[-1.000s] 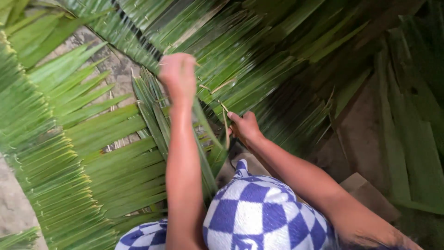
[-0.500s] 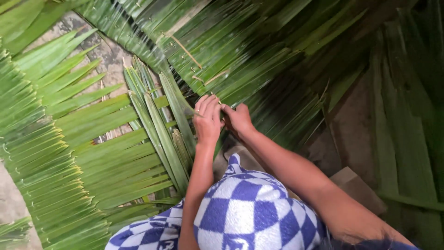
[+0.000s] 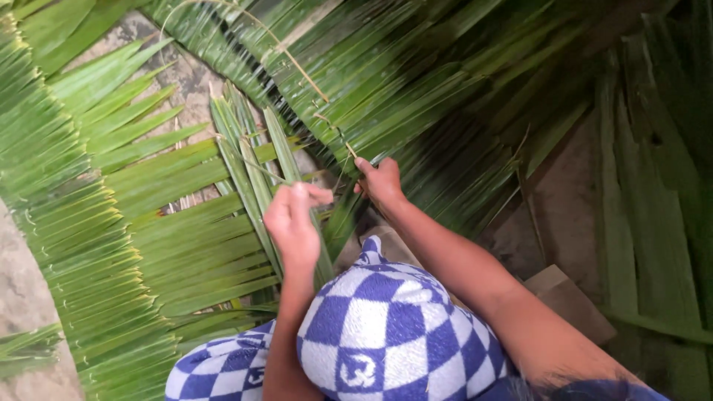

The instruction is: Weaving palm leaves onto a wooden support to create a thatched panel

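— Where is the thin palm strip?
— Arcing across upper centre, over green palm fronds; right hand pinches its lower end.
— And the left hand?
— Fingers closed, contents unclear; it has drawn back from the right since half a second ago.

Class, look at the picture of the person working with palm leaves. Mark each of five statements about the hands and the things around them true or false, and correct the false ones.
1. The right hand rests on the green palm leaves. True.
2. The left hand is raised above the leaves, fingers curled. True.
3. A red striped cloth covers the lap. False: the cloth is blue and white checked.
4. The right hand holds a knife. False: no knife shows; it pinches a thin pale strip.
5. The leaves are dry and brown. False: they are green.
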